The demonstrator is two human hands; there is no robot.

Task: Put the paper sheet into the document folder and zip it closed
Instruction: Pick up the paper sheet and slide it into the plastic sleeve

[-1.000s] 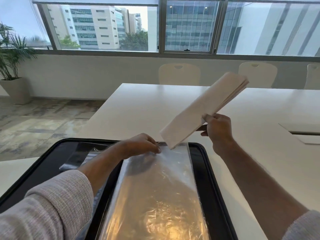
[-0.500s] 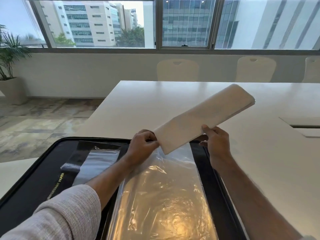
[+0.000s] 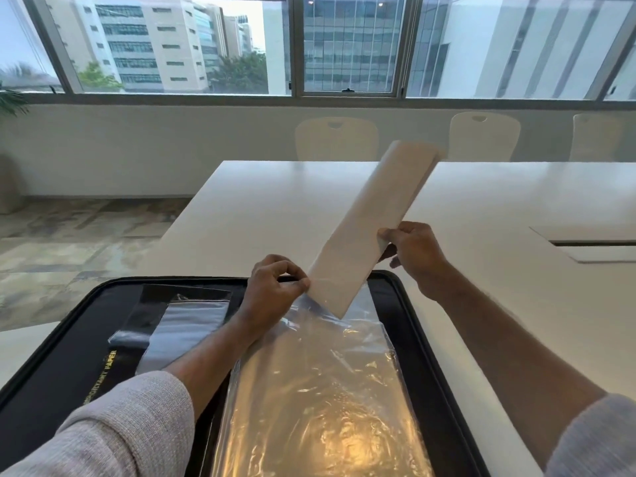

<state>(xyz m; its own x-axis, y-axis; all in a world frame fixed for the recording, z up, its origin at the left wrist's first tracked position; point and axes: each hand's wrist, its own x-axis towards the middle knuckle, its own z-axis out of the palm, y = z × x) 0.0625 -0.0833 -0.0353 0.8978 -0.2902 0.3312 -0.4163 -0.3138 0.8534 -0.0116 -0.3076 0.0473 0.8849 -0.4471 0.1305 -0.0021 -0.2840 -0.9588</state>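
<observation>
The black document folder (image 3: 409,325) lies open on the white table, with a clear plastic sleeve (image 3: 320,383) spread over its right half. My left hand (image 3: 273,290) pinches the top edge of that sleeve and lifts it. My right hand (image 3: 413,251) grips the white paper sheet (image 3: 368,228) by its right edge. The paper tilts steeply, its far end high over the table. Its lower corner dips into the mouth of the sleeve, just right of my left fingers.
The folder's left half holds smaller clear pockets (image 3: 182,321) and gold lettering (image 3: 103,376). The white table (image 3: 516,208) stretches ahead, with a recessed hatch (image 3: 592,244) at the right. Pale chairs (image 3: 335,137) stand behind it under the windows.
My right hand swung the paper from a shallow slant to a steeper one and lowered its near corner into the sleeve opening. My left hand went from resting on the sleeve to pinching its edge up.
</observation>
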